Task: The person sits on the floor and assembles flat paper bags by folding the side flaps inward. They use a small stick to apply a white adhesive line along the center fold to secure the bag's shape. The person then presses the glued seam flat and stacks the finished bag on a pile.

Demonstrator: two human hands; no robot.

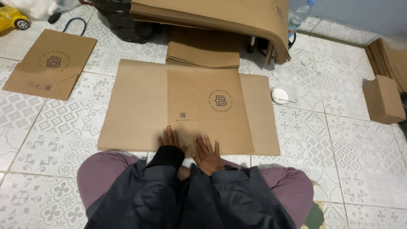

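Head view, person sitting on the tiled floor.

Sheet: flat brown paper, folded panel with a round printed mark lying over its middle, resting on the floor just ahead of the knees.

Left hand: lying palm down, fingers spread flat, pressing on the sheet's near edge; holding nothing.

Right hand: lying flat just beside the left, fingers spread, pressing the same near edge; holding nothing.

Bag: finished paper bag lying flat near the floor's far left, well apart from the sheet.

Stack: folded brown sheets sitting just beyond the sheet's far edge.

Pile: larger sheets drooping over the far edge of view.

Dish: small white round one, sitting just right of the sheet.

Box: brown, standing at the floor's right edge.

Bottle: clear plastic, standing at the far right.
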